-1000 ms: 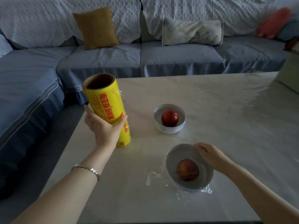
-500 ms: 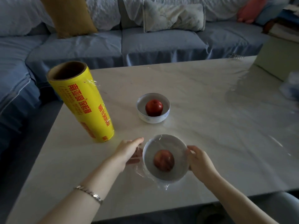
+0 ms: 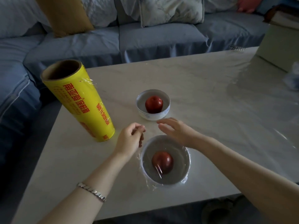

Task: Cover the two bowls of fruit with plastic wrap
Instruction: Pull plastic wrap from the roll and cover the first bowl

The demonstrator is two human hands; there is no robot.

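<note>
Looking down at a pale marble-look tabletop (image 3: 210,94). At 6 o'clock, close to the near edge: a round white ceramic bowl (image 3: 186,171) with a red apple (image 3: 162,162) inside. Clear plastic film (image 3: 174,151) stretched over the top and crinkled down around the outside.

At 12 o'clock from that, a bit apart: a second white ceramic bowl (image 3: 152,116) with faint blue marks on the wall, holding another red apple (image 3: 153,104). Uncovered.

Over at 10 o'clock: a tall yellow roll of plastic wrap (image 3: 84,101) on a brown cardboard core, standing on end. Red Chinese characters down the side, plus "NAN YA SHUN" in red capitals. Can't make out the rest of the lettering.

Left hand (image 3: 129,139) just off the covered bowl's rim at 10 o'clock, fingers curled in against the thumb. Can't tell whether pinching any film or nothing at all. Silver chain bracelet (image 3: 91,191) on that wrist.

Right hand (image 3: 176,131) palm down over the covered bowl's 1 o'clock rim, fingers straight and spread, gripping nothing, tips toward 9 o'clock. Can't tell if touching the film.

Blue fabric sofa (image 3: 161,38) beyond the table at 12 o'clock, mustard cushion (image 3: 64,13) at 11.
</note>
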